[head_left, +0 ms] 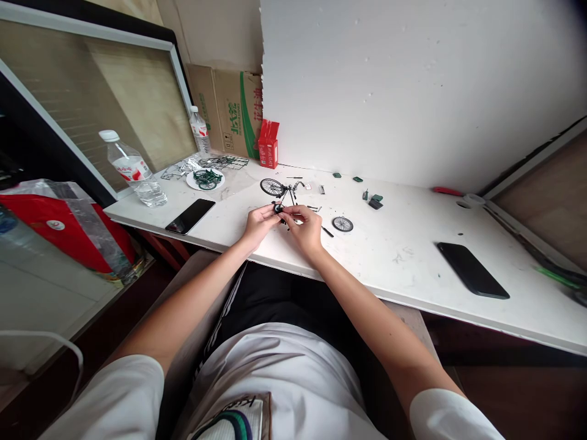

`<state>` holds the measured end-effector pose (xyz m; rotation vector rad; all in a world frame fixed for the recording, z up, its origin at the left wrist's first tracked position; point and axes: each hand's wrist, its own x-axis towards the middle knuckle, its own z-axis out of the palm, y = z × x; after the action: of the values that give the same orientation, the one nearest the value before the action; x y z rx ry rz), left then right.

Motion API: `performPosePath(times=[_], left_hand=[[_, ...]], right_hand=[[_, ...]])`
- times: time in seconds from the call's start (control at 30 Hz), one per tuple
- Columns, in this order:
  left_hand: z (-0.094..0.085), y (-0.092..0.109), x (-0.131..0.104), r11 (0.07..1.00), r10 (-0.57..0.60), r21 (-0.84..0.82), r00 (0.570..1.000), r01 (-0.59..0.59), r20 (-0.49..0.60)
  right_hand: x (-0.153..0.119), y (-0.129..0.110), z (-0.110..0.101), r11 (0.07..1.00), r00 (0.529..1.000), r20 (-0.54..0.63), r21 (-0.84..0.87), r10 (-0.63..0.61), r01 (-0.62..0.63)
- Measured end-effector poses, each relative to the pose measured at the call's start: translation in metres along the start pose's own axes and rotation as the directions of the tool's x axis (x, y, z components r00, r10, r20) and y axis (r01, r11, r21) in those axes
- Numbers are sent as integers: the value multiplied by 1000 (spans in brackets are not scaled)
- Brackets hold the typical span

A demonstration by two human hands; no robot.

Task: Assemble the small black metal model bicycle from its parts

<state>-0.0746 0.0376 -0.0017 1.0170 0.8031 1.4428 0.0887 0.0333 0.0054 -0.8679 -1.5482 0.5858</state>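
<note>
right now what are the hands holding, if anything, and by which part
The left hand and right hand pinch a small black round part, apparently by its rim; fingers hide the exact grip.

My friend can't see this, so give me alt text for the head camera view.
Two bare hands, left and right, work on a small black part beside a partly built model bicycle, its loose wheel lying flat on a white table.

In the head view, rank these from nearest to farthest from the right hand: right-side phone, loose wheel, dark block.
From the right hand:
1. Loose wheel, just to its right.
2. Dark block, farther right, toward the wall.
3. Right-side phone, far right, near the front edge.
</note>
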Motion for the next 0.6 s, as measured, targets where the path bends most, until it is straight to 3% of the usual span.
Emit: performPosePath(times=[0.37, 0.6], left_hand=[[7, 1, -2, 999, 26, 32, 998, -24, -58], [6, 1, -3, 999, 46, 14, 999, -45, -27]], right_hand=[[-1, 3, -2, 977, 984, 4, -123, -177, 176], [-3, 4, -1, 958, 975, 29, -182, -219, 221]])
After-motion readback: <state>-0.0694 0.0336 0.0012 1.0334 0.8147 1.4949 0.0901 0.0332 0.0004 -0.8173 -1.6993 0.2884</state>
